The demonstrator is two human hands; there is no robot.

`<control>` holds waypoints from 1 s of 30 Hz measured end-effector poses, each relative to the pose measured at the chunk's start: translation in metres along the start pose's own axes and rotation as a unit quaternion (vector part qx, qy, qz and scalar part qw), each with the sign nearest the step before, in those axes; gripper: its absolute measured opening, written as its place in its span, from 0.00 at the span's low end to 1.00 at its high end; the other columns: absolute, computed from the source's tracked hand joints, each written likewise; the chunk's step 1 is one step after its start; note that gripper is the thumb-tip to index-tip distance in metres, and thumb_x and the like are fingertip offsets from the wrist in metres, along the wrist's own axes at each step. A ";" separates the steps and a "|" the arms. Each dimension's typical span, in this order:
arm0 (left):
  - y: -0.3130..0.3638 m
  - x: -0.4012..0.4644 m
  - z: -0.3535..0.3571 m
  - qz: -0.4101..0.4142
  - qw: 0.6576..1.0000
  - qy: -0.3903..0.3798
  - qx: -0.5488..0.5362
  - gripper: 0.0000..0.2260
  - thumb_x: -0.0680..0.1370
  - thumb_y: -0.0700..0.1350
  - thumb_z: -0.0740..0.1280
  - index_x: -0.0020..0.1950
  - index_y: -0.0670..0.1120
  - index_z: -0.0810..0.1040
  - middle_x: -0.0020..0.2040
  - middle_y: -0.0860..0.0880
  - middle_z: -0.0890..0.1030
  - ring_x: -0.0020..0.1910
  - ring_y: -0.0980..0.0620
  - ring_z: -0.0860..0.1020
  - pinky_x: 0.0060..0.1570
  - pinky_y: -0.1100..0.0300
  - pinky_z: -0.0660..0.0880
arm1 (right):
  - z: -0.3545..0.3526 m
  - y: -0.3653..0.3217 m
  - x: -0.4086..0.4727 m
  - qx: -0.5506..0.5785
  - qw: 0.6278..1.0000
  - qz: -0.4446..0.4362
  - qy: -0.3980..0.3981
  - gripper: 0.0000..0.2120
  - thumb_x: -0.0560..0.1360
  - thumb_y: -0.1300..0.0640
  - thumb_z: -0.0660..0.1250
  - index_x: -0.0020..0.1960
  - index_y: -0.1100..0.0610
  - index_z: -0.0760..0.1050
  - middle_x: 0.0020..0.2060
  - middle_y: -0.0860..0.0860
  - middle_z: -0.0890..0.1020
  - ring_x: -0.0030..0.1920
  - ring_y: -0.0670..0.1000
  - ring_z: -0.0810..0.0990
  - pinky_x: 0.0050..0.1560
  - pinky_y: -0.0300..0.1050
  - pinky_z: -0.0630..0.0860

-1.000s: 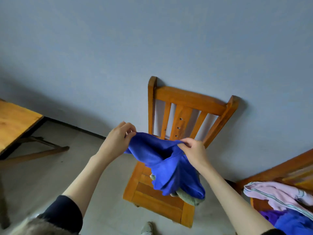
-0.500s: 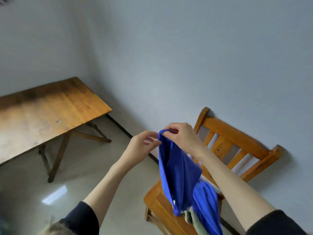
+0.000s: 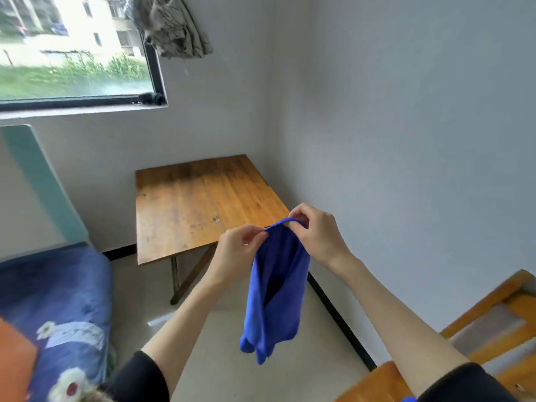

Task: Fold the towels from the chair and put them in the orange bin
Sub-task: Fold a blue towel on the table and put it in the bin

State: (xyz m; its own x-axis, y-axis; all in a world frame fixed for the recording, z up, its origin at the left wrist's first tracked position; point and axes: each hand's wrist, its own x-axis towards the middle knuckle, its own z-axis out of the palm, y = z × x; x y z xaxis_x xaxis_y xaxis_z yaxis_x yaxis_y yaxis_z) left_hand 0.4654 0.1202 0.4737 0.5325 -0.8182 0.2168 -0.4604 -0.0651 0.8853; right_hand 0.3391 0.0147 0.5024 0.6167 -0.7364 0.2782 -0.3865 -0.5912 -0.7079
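Note:
A blue towel (image 3: 275, 297) hangs in the air in front of me, bunched and drooping toward the floor. My left hand (image 3: 239, 246) pinches its top edge on the left. My right hand (image 3: 314, 232) pinches the same top edge just beside it, so both hands are close together. The wooden chair (image 3: 493, 323) shows only at the lower right corner, partly behind my right arm. An orange shape (image 3: 14, 361) sits at the lower left edge; I cannot tell whether it is the bin.
A wooden folding table (image 3: 200, 204) stands in the room's corner ahead. A bed with a blue flowered cover (image 3: 55, 303) lies at the left, below a window (image 3: 72, 47). Pale floor (image 3: 220, 361) stretches between bed, table and chair.
The view has swung left, from the chair to the table and bed. The blue towel was lifted off the chair and now hangs free, with both hands brought together at its top edge.

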 end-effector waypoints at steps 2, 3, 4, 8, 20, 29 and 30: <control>-0.008 0.019 -0.036 0.016 0.999 0.012 0.029 0.07 0.77 0.40 0.65 0.43 0.48 0.80 0.38 0.56 0.80 0.37 0.65 0.76 0.40 0.74 0.69 | 0.027 -0.009 0.024 -0.027 0.999 -0.015 0.016 0.04 0.77 0.59 0.63 0.46 0.58 0.76 0.41 0.48 0.79 0.42 0.49 0.76 0.44 0.41 0.73; -0.010 0.028 -0.051 0.024 0.998 0.013 0.050 0.06 0.78 0.41 0.64 0.44 0.47 0.80 0.38 0.56 0.80 0.38 0.64 0.76 0.40 0.73 0.69 | 0.040 -0.012 0.035 -0.041 0.999 -0.019 0.030 0.05 0.77 0.60 0.62 0.46 0.58 0.76 0.42 0.49 0.78 0.43 0.50 0.76 0.45 0.44 0.73; -0.011 0.036 -0.063 0.032 0.997 0.011 0.070 0.06 0.78 0.41 0.64 0.45 0.46 0.80 0.38 0.55 0.80 0.38 0.62 0.76 0.40 0.72 0.70 | 0.053 -0.015 0.045 -0.053 0.997 -0.021 0.044 0.06 0.77 0.62 0.61 0.47 0.59 0.76 0.44 0.50 0.77 0.44 0.51 0.75 0.46 0.45 0.73; -0.019 0.068 -0.104 0.054 0.991 0.030 0.122 0.06 0.78 0.40 0.63 0.44 0.46 0.79 0.37 0.55 0.78 0.36 0.61 0.74 0.38 0.74 0.68 | 0.088 -0.019 0.087 -0.076 0.994 -0.007 0.084 0.09 0.76 0.66 0.59 0.49 0.62 0.77 0.49 0.57 0.77 0.48 0.57 0.76 0.45 0.42 0.68; -0.118 0.182 -0.179 -0.080 0.974 -0.006 0.210 0.05 0.76 0.45 0.67 0.41 0.51 0.77 0.36 0.53 0.74 0.36 0.57 0.71 0.34 0.70 0.65 | 0.137 0.029 0.228 0.032 0.992 0.116 0.037 0.06 0.75 0.63 0.65 0.49 0.61 0.79 0.45 0.54 0.82 0.44 0.50 0.76 0.45 0.40 0.68; -0.193 0.262 -0.170 -0.183 0.953 0.051 0.237 0.05 0.77 0.45 0.66 0.43 0.44 0.77 0.40 0.48 0.77 0.36 0.57 0.71 0.33 0.69 0.66 | 0.170 0.079 0.333 -0.060 0.995 0.076 -0.003 0.13 0.77 0.66 0.57 0.51 0.59 0.80 0.52 0.55 0.77 0.54 0.55 0.75 0.50 0.40 0.68; -0.200 0.271 -0.170 -0.195 0.950 0.057 0.235 0.07 0.77 0.47 0.66 0.43 0.44 0.76 0.39 0.49 0.76 0.35 0.58 0.71 0.33 0.69 0.66 | 0.175 0.085 0.341 -0.071 0.994 0.077 -0.001 0.13 0.77 0.66 0.57 0.52 0.59 0.80 0.53 0.56 0.76 0.54 0.55 0.74 0.50 0.39 0.67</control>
State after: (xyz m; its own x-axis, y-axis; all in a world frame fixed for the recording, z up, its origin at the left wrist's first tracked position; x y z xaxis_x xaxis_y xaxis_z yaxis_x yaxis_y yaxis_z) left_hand 0.8225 0.0084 0.4248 0.7889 -0.6140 -0.0242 -0.4644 -0.6216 0.6308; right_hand 0.6371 -0.2289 0.4234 0.5435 -0.8215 0.1723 -0.5700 -0.5119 -0.6427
